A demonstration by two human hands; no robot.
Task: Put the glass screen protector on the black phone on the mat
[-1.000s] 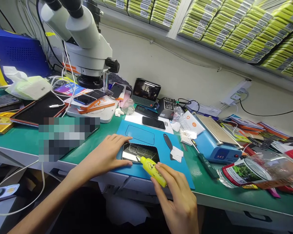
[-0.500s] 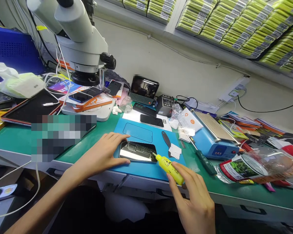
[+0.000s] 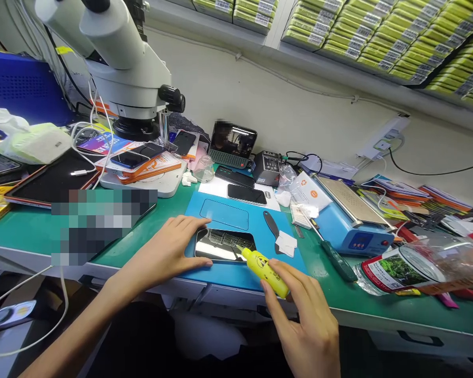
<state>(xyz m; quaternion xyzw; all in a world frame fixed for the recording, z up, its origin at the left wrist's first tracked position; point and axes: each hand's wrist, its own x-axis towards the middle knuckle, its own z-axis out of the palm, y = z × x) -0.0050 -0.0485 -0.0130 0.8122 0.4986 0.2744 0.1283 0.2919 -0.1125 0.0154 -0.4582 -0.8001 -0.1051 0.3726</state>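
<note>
Holding a small yellow plastic squeeze bottle (image 3: pixel 266 274) between thumb and fingers of the right hand (image 3: pixel 307 315), with its thin nozzle directed at the right part of a glossy black rectangular panel (image 3: pixel 224 244). Spanning the panel's left end with the left hand (image 3: pixel 175 244), thumb and fingers spread wide at its edges. Lying flat on a blue work mat (image 3: pixel 256 216), left of a black-handled flat tool (image 3: pixel 271 224).

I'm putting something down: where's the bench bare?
Green bench top lies bare at far left, before the flat black tablet, and, near your right hand, before the green-handled screwdriver. It's crowded under the white microscope and around the boxy light-blue machine.
</note>
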